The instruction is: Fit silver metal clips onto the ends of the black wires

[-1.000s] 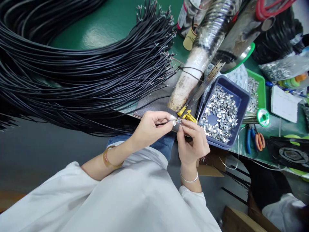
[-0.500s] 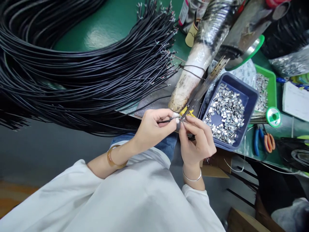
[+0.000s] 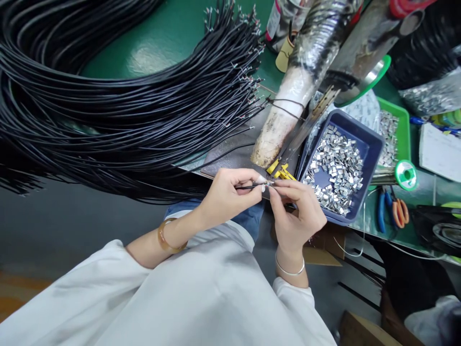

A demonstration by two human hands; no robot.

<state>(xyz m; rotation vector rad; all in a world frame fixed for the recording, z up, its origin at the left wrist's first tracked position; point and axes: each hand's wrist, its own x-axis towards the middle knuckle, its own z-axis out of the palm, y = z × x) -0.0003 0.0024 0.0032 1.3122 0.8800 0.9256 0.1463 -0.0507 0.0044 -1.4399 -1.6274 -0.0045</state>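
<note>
My left hand [image 3: 232, 194] pinches a black cable [image 3: 247, 186] close to its end, with thumb and forefinger closed on it. At the cable's tip is a small shiny metal piece [image 3: 268, 183], too small to make out in detail. My right hand [image 3: 297, 206] meets it from the other side, its thumb and forefinger closed around that metal piece. Just beyond the fingertips lie a yellow plastic part [image 3: 284, 172] and the lower end of a worn metal bar [image 3: 297, 139]. A blue tray [image 3: 372, 144] of small metal shells stands beside my right hand.
A large bundle of black cables [image 3: 144, 105] with stripped ends covers the left of the green bench [image 3: 151, 55]. A white, wrapped tube [image 3: 281, 110] slants down toward my hands. On the right are a green tray [image 3: 404, 129], a solder spool [image 3: 406, 175] and pliers [image 3: 399, 211].
Both hands have drawn slightly toward my body, away from the metal bar's end. More of the yellow part shows. The cable stays in my left fingers.
</note>
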